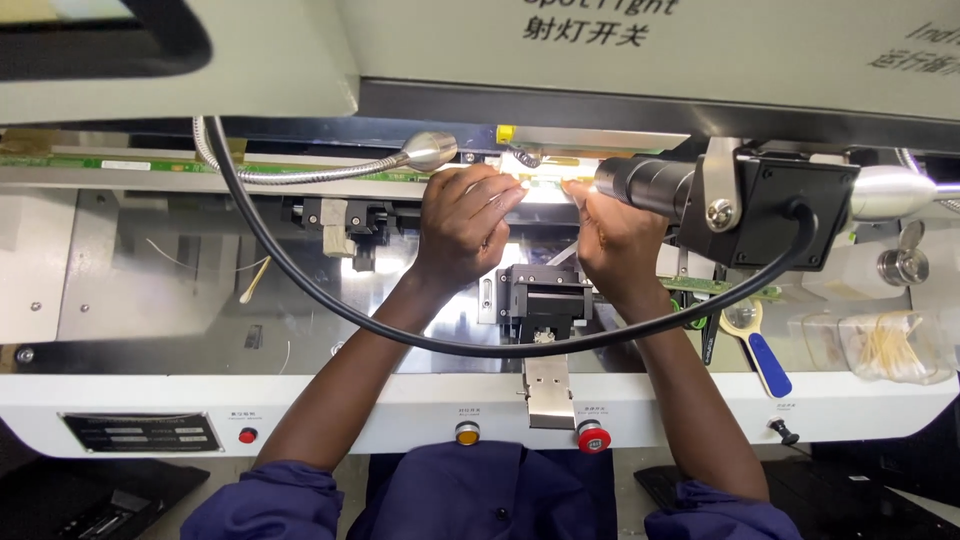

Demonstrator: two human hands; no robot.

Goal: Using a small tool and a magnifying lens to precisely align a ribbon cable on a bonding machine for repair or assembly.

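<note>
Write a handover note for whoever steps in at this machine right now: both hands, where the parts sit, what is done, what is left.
Left hand: fingers curled, tips on the lit yellowish strip at the back of the machine bed.
Right hand: fingertips on the same strip, just beside the black camera barrel. Whether either hand pinches the strip cannot be told.
Black clamp block sits below, between the wrists; the black cable loops across both forearms.
Magnifier with blue handle and tub of cotton swabs lie to the right, untouched.
Done: strip is under the light. Left: hands are not yet off it.
</note>
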